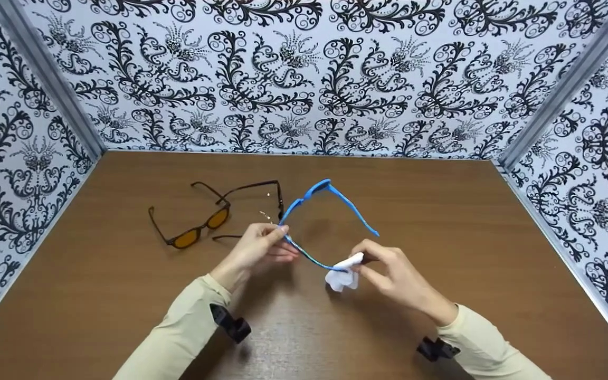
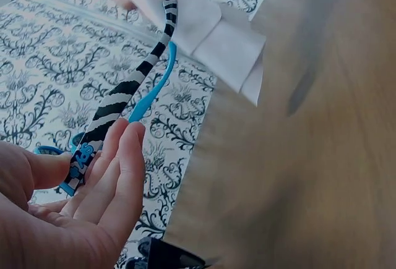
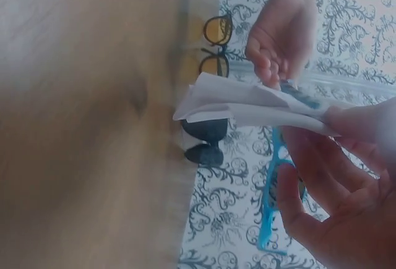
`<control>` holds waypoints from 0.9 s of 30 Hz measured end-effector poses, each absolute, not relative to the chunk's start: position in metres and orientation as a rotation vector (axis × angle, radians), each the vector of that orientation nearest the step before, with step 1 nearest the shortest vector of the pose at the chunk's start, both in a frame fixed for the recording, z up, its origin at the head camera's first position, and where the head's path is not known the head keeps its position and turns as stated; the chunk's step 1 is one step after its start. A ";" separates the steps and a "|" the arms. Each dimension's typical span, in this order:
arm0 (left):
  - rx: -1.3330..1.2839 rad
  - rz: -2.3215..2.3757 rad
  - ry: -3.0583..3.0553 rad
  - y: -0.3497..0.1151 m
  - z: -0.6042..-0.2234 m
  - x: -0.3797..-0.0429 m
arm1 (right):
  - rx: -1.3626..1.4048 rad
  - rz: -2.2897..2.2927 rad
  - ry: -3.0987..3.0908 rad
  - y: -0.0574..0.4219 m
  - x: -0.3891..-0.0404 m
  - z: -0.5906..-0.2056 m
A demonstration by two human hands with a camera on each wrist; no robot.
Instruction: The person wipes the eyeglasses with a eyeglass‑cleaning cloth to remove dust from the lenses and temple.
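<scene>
My left hand (image 1: 259, 245) grips a pair of blue-framed sunglasses (image 1: 355, 209) between thumb and fingers near one hinge, holding them above the table. In the left wrist view, the held temple arm (image 2: 114, 105) shows a black-and-white striped inner side with blue lettering by the hinge. My right hand (image 1: 401, 279) pinches a folded white cloth (image 1: 342, 281) against the tip of that same temple arm. The cloth's loose end hangs down past the fingers, as the right wrist view also shows. The other temple arm sticks out free toward the right.
Glasses with orange lenses (image 1: 187, 238) lie unfolded on the brown table (image 1: 441, 211) to the left. Beside them are black-framed glasses (image 1: 254, 184), partly hidden behind my left hand; dark lenses (image 3: 206, 153) show in the right wrist view. Patterned walls (image 1: 304, 79) enclose the back and sides.
</scene>
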State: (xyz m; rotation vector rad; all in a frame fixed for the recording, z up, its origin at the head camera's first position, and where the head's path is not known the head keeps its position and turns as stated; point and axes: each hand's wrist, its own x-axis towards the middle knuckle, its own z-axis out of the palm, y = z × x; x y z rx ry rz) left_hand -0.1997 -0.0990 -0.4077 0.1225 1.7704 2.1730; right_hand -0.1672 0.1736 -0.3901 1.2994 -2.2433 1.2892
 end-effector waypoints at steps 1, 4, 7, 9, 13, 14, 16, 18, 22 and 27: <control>0.112 2.179 1.773 -0.101 -0.407 -0.200 | 1.297 1.287 -2.238 0.176 -0.168 -0.390; 0.073 2.193 1.769 -0.106 -0.406 -0.201 | 1.291 1.281 -2.235 0.184 -0.173 -0.395; 0.037 2.204 1.770 -0.111 -0.405 -0.201 | 1.300 1.271 -2.229 0.188 -0.174 -0.396; 0.012 2.209 1.774 -0.112 -0.405 -0.201 | 1.305 1.254 -2.229 0.189 -0.173 -0.396; -0.006 2.223 1.773 -0.111 -0.404 -0.200 | 1.317 1.193 -2.215 0.185 -0.174 -0.397; -0.004 2.224 1.771 -0.109 -0.404 -0.200 | 1.326 1.156 -2.202 0.184 -0.174 -0.397; 0.002 2.225 1.761 -0.106 -0.403 -0.198 | 1.336 1.035 -2.177 0.180 -0.175 -0.398; 0.010 2.226 1.748 -0.103 -0.403 -0.196 | 1.336 0.889 -2.152 0.176 -0.176 -0.400; 0.011 2.219 1.735 -0.097 -0.401 -0.193 | 1.308 0.656 -2.105 0.171 -0.177 -0.403; 0.041 2.212 1.756 -0.091 -0.400 -0.191 | 1.278 0.586 -2.087 0.161 -0.178 -0.404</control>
